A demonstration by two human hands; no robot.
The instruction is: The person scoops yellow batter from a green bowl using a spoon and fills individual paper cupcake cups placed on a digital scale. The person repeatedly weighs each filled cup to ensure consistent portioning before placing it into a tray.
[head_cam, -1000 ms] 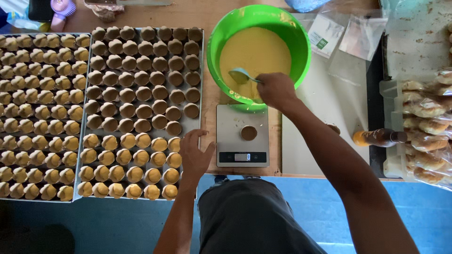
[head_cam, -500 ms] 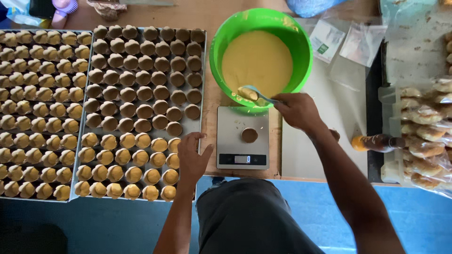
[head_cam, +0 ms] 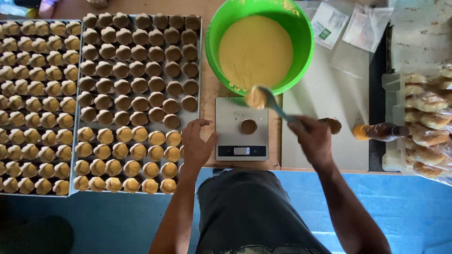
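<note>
Right hand (head_cam: 314,139) is clamped on a spoon (head_cam: 268,99) loaded with batter over the scale (head_cam: 241,129) near the tabletop's front edge, left hand (head_cam: 197,143) resting open beside it.

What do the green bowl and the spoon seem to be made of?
Green bowl: likely plastic, with a uniform bright colour and a smooth, slightly glossy rim. Spoon in the right hand: probably plastic too, pale blue-green and matte; motion blur leaves this uncertain.
</note>
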